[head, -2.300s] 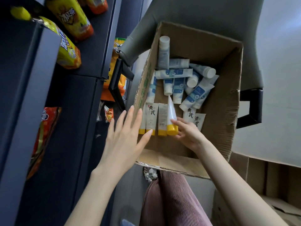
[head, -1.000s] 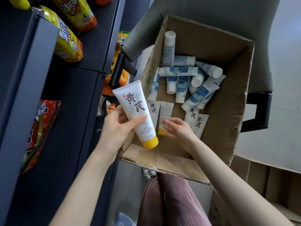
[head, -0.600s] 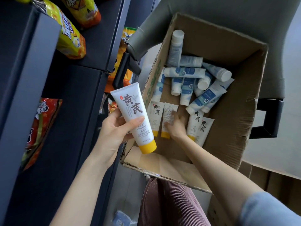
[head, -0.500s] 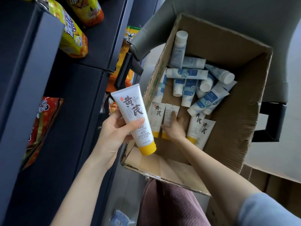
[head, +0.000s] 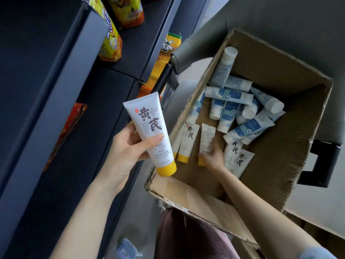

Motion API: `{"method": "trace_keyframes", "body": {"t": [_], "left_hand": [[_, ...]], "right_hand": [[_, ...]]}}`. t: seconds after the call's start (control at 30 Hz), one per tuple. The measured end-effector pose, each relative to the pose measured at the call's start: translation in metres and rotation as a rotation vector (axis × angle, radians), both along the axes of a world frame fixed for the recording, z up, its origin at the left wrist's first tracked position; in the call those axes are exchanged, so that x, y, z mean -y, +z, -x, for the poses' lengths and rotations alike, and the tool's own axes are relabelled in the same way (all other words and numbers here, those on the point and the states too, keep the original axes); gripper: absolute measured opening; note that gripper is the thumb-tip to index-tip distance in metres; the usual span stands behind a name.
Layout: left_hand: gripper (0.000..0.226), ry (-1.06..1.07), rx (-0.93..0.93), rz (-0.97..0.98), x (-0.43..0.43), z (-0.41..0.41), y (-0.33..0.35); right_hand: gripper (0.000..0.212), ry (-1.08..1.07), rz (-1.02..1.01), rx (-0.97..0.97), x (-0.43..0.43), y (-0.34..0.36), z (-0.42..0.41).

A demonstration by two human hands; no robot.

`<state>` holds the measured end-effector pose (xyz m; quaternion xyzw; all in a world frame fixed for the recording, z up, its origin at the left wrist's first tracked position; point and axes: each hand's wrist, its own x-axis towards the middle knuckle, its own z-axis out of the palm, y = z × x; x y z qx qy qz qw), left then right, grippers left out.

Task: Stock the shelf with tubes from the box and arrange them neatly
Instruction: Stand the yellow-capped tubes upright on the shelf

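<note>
Out of the box: you have one white plastic tube with a yellow cap and black brush lettering point(head: 151, 135) in your left hand point(head: 128, 152). It hangs over the gap between the box's near left corner and the shelving.
Near end of the box: inside the brown cardboard box point(head: 298, 146), your right hand point(head: 211, 157) is on a second yellow-capped tube point(head: 206, 139), which shows its back print. More yellow-capped tubes lie flat beside it, two to its left point(head: 188, 143) and two to its right point(head: 238, 157).
Far end of the box: a loose heap of blue-and-white tubes with white caps point(head: 233, 94) lies crossed over itself, untouched.
Shelving: the dark metal shelf unit point(head: 46, 101) on your left carries yellow snack bags point(head: 110, 40) on the far boards and a red snack bag point(head: 67, 131) lower down. No tube stands on any board in view.
Progress: you look to be early. Nearly all the stocking, and all the neat arranging, is yet to do.
Left hand pose: your thumb lies across the front of the tube's lower body and your fingers wrap behind it. The tube is tilted, cap towards you and crimped end pointing far and left.
Right hand pose: you reach down into the box, back of the hand up, fingers curled round the cap end of the second tube. I cannot tell whether it is clear of the box floor.
</note>
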<state>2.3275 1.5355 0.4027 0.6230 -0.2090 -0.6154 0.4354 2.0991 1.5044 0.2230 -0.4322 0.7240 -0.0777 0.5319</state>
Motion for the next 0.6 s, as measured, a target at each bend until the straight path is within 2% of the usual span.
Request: {"method": "trace_keyframes", "body": {"t": [0.07, 0.2, 0.27, 0.37, 0.47, 0.6], "left_hand": [[0.039, 0.002, 0.017, 0.013, -0.004, -0.003, 0.004], [0.044, 0.008, 0.059, 0.018, -0.022, -0.005, 0.015], [0.048, 0.023, 0.092, 0.023, -0.034, -0.006, 0.022], [0.049, 0.065, 0.131, 0.03, -0.053, -0.008, 0.035], [0.049, 0.094, 0.167, 0.05, -0.075, -0.015, 0.058], [0.048, 0.115, 0.241, 0.109, -0.102, -0.029, 0.096]], "right_hand": [[0.074, -0.056, 0.062, 0.108, -0.001, 0.01, 0.003], [0.078, -0.157, 0.046, 0.309, -0.004, 0.032, 0.002], [0.074, -0.214, -0.046, 0.455, -0.005, 0.05, 0.0], [0.067, -0.321, -0.261, 0.777, -0.006, 0.081, -0.006], [0.068, -0.287, -0.337, 0.968, -0.007, 0.118, -0.018], [0.057, -0.156, -0.33, 1.126, -0.018, 0.17, -0.04]]}}
